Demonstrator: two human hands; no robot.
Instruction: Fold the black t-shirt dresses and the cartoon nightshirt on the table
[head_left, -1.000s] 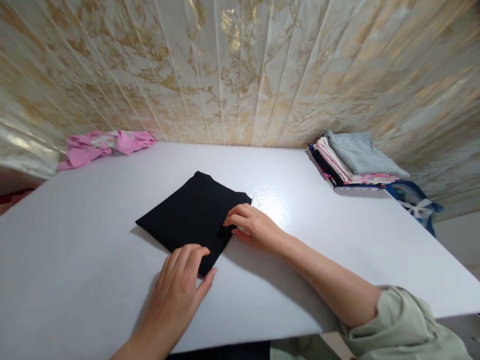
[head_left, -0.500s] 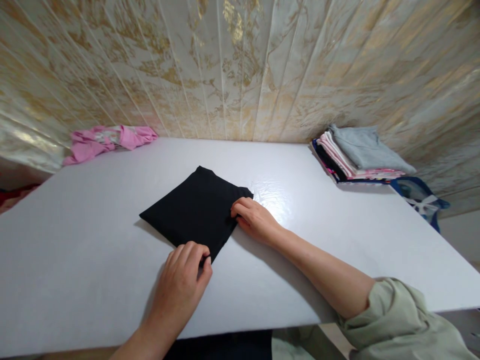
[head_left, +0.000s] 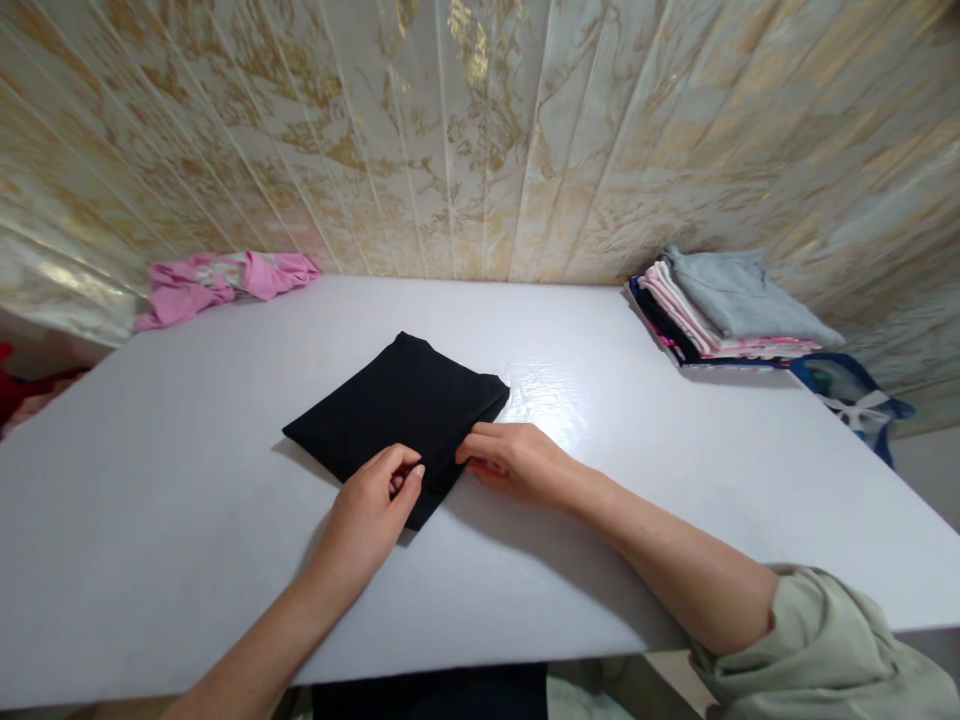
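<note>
The black cloth [head_left: 397, 405] lies on the counter [head_left: 150, 520], already folded to a flat square by the look of it. The left hand [head_left: 371, 505] pinches its near edge. The right hand [head_left: 517, 462] has its fingers [head_left: 480, 440] pressed together at the same edge; whether they grip it I cannot tell. A folded stack [head_left: 731, 310] sits far right of the fingers, and a loose pink garment [head_left: 225, 285] far left looks unfolded.
</note>
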